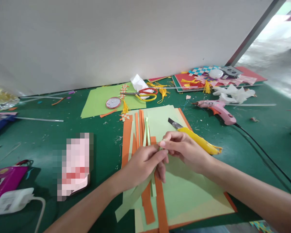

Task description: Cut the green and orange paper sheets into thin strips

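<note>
Your L hand (147,158) & R hand (183,146) pinch a pale-green paper strip (162,148) btwn fingertips, over the paper sheets (194,194), near centre — strips look cut, this piece prob. unfinished — orange strips (148,208) lie loose, unworked.

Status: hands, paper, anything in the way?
Left hand and right hand together, pinching pale green paper. Orange strips lying beneath. Possible obstacle: yellow utility knife, blade out, close beyond right hand.

Phone (75,165) left of left hand (146,157); magenta box (13,178) and white adapter (12,201) farther left. Pink glue gun (218,110) beyond right hand (178,146), off to its right; crumpled white tissue (234,94) just past gun.
</note>
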